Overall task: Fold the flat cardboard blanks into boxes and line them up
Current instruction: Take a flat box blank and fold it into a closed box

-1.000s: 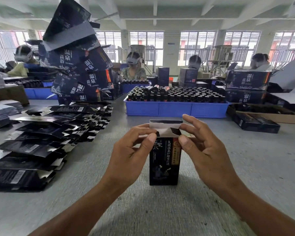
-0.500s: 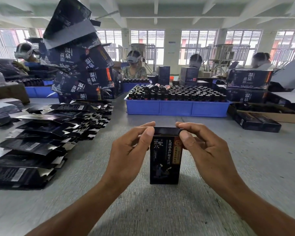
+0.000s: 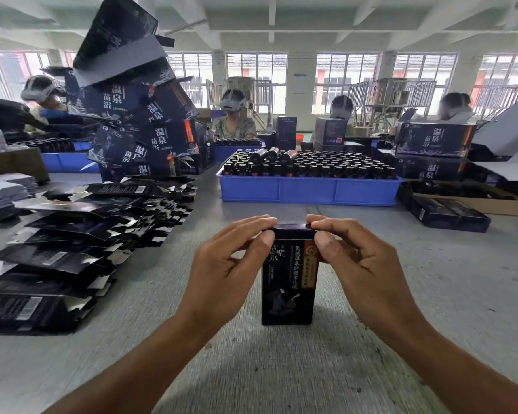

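Note:
A small black box (image 3: 288,288) with white and gold lettering stands upright on the grey table (image 3: 281,369), straight in front of me. Its top flap lies down flat. My left hand (image 3: 228,264) pinches the box's top left corner, thumb on the front face and fingers over the lid. My right hand (image 3: 359,264) pinches the top right corner in the same way. A long pile of flat black blanks (image 3: 72,243) lies on the table to my left.
A blue tray (image 3: 308,191) full of dark bottles sits behind the box. Large dark printed cartons (image 3: 144,130) tower at the back left, more cartons (image 3: 431,150) at the right. Several people sit at the far tables.
The box's top flap, standing open a second ago, has been folded down and tucked shut. Both hands have closed in on the top corners.

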Available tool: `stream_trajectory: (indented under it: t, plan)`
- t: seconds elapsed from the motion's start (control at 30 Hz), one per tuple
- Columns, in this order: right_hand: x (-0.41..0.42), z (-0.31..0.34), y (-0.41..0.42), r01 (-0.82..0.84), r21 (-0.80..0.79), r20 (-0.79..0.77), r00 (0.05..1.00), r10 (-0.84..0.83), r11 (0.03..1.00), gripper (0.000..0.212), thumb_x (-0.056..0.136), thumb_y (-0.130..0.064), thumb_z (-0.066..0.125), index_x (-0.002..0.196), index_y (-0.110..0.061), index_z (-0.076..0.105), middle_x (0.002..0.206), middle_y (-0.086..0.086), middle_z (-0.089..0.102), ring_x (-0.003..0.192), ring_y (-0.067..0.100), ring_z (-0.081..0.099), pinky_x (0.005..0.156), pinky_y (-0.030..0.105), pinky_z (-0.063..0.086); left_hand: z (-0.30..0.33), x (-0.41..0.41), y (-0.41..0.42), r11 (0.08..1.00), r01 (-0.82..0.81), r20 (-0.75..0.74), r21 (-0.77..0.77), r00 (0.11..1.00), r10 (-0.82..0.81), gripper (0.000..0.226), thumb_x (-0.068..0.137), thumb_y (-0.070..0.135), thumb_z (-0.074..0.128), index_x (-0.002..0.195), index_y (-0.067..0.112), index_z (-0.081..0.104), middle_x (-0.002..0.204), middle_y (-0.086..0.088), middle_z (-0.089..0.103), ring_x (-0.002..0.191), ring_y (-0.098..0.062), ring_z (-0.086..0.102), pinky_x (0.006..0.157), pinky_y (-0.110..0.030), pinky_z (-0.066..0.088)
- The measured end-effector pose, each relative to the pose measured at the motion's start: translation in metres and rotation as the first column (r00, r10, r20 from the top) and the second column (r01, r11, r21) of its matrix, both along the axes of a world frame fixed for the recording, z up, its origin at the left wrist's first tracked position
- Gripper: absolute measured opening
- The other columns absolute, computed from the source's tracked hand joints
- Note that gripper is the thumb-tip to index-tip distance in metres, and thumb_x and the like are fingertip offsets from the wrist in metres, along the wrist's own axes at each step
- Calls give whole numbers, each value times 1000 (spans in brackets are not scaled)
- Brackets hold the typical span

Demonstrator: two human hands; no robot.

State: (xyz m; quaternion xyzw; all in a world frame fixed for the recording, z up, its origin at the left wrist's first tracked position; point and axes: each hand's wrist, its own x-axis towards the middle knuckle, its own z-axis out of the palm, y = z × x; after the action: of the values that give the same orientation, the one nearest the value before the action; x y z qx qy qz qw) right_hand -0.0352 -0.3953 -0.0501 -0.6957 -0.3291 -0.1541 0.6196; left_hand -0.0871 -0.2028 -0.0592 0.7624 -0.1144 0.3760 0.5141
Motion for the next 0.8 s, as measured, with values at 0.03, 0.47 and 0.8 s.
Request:
stream_trajectory:
  t: [0.03,0.47,0.8]
  plan:
    - [0,0,0,-4,-4,4,1000,4,1000,19,90,-42,58,104,-38,71,120,-24,68,107,1,67,85,18,56,0,0,1,1000,-4,22,25,1000,3,27,97,32,59,120,27,73,118,11,70,111,-11,67,76,-27,61]
    - [4,-4,-3,84,-158,127,990,-64,984,22,90,-50,56,111,-52,60,115,-36,62,108,-10,61,82,6,49,-7,4,9,941,-83,150,329,988,35,36,95,32,66,126,15,67,131,3,63,103,-7,69,73,-19,58]
    - [2,-30,9,85,-533,46,996,-72,842,78,74,-71,63,135,-73,15,122,-49,35,109,-13,49,88,16,41,-18,17,10,982,-63,-187,-180,982,29,30,93,35,66,113,54,53,107,8,70,87,-18,74,66,-36,63]
